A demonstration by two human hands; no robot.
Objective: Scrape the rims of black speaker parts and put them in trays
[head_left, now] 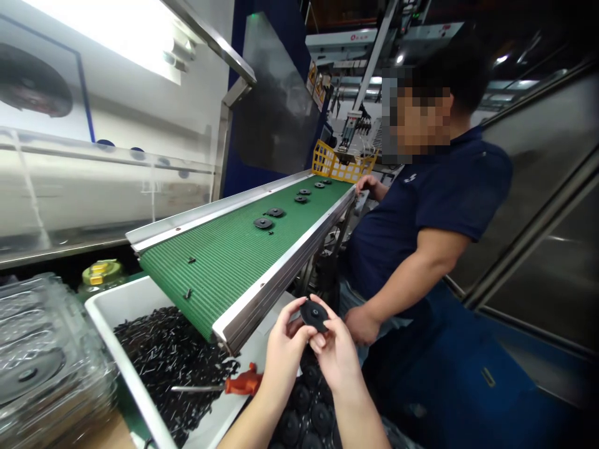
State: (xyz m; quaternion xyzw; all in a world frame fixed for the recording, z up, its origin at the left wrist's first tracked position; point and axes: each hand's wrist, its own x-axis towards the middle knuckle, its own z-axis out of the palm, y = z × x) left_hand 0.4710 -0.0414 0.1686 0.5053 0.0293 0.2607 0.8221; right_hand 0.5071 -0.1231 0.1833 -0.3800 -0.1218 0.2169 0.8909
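Observation:
Between both hands I hold a round black plastic disc (314,315) with a small raised hub at its centre. My left hand (286,337) grips its left edge, thumb on the near side. My right hand (337,349) closes on its right edge, with fingers curled beneath. Below my wrists lie several similar black discs (309,411) set in a clear tray, partly hidden by my forearms. Left of my hands, an orange-handled cutting tool (241,381) with a metal shank rests over a white bin (115,327) full of small black plastic scraps (168,362).
A green conveyor belt (224,249) carries several black discs (262,222) and small scraps, its low end above the bin. A yellow crate (334,163) stands at its far end. A co-worker (412,206) stands close on the right. Stacked clear trays (42,337) sit at left.

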